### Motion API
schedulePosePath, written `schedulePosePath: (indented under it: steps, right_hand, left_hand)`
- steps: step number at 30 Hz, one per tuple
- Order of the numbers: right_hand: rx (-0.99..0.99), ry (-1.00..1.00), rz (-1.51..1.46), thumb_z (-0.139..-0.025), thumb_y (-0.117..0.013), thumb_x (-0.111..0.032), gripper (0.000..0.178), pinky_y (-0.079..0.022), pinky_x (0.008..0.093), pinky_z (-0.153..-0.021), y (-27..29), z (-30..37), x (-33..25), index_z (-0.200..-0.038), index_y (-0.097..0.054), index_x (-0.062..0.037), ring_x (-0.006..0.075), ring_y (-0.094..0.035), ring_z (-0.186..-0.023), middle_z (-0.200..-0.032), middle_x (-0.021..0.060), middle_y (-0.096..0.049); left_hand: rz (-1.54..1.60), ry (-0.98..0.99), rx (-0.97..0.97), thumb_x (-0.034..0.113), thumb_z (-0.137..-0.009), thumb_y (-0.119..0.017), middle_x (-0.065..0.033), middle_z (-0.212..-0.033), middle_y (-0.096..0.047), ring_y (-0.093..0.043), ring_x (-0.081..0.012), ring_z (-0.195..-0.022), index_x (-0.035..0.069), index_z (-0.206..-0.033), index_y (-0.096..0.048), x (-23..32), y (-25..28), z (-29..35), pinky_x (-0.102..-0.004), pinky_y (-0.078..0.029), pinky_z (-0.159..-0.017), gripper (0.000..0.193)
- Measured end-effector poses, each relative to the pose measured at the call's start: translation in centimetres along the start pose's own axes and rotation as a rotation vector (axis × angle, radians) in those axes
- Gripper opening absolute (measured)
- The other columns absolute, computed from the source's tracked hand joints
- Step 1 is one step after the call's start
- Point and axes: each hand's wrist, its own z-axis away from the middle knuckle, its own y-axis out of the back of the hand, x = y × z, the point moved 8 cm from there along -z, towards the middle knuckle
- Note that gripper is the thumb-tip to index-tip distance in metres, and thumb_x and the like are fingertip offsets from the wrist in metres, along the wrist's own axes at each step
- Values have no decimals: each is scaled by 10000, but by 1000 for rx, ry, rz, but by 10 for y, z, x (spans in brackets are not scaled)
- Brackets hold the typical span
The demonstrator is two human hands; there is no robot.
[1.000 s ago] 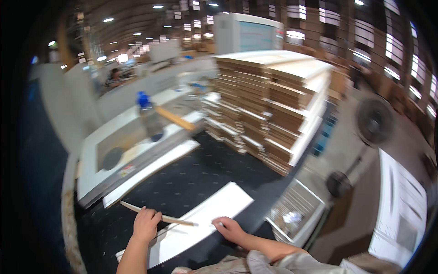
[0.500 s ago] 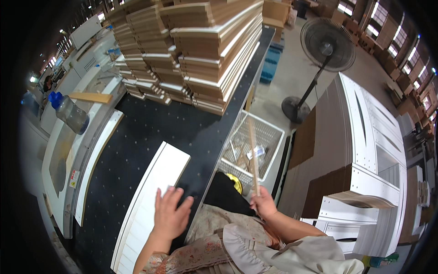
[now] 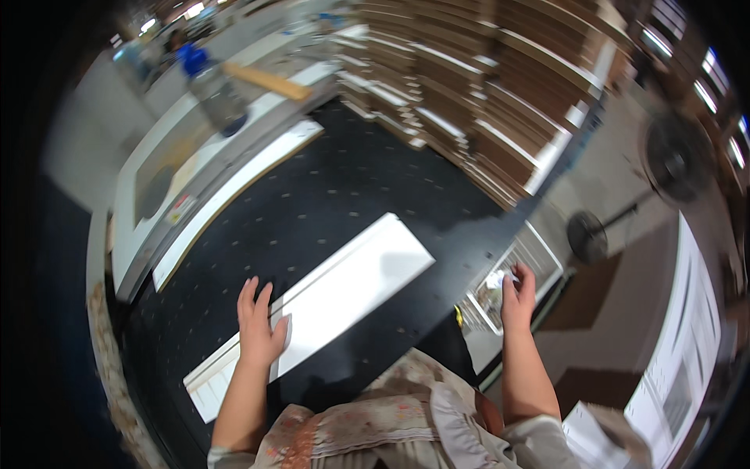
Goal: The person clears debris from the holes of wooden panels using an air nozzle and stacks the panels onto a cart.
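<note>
A long white panel with a grooved edge lies slantwise on the black tabletop. My left hand is over its near left part, fingers spread and thumb lying across the white face; it grips nothing. My right hand is raised off the table's right edge, above the white plastic crate. Its fingers are loosely curved, apart from the thumb, and nothing shows between them. Small scraps lie in the crate, blurred.
Tall stacks of brown-and-white boards fill the table's far side. At left, another white strip lies beside a machine bed bearing a blue-capped bottle and a wooden slat. A fan and stacked white panels stand right.
The thin wooden stick has left my right hand and is out of sight. My view has swung left, so the scene sits further right. The panel now lies more slanted under my left hand.
</note>
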Motion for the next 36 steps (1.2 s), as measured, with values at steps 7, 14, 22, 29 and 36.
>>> schedulePosePath:
  steps: [7, 14, 22, 29, 36]
  right_hand:
    - [-1083, 879, 105, -684, -717, -242, 525, -359, 446, -961, -160, 124, -218, -1150, -540, -75, 309, -457, -1163, -1170, 119, -521]
    - [-1536, 1185, 432, -561, -793, -444, 1018, -235, 612, -1008, -267, 197, -246, -1398, -290, -155, 429, -219, -1321, -1420, 217, -262]
    - [-1556, 1233, 452, -555, -782, -448, 997, -251, 622, -982, -281, 199, -251, -1388, -311, -170, 420, -276, -1291, -1415, 212, -270]
    - [-1514, 1226, 365, -538, -769, -484, 969, -262, 604, -978, -283, 197, -250, -1355, -367, -154, 400, -318, -1260, -1394, 204, -305]
    - [-1489, 1190, 270, -549, -775, -420, 925, -254, 611, -976, -280, 196, -249, -1345, -386, -156, 410, -327, -1251, -1385, 213, -318]
  left_hand:
    - [-167, 403, 30, 191, -762, -670, -168, -1420, -286, -255, -323, -1329, 38, -1314, -391, -171, 2, -53, -412, -276, -1064, 638]
    - [-260, 551, -51, 398, -838, -565, -138, -1442, -287, -235, -297, -1350, 45, -1332, -378, -238, -4, -116, -470, -261, -1061, 636]
    - [-289, 610, -109, 543, -872, -425, -91, -1452, -279, -220, -243, -1351, 85, -1374, -330, -228, -28, -187, -587, -196, -1036, 686]
    - [-365, 626, -86, 548, -877, -413, -92, -1444, -284, -260, -228, -1330, 45, -1360, -323, -227, -30, -191, -640, -172, -1022, 704]
    - [-290, 659, -143, 535, -882, -410, -89, -1431, -286, -237, -221, -1340, 44, -1359, -313, -223, -29, -175, -645, -160, -1032, 691]
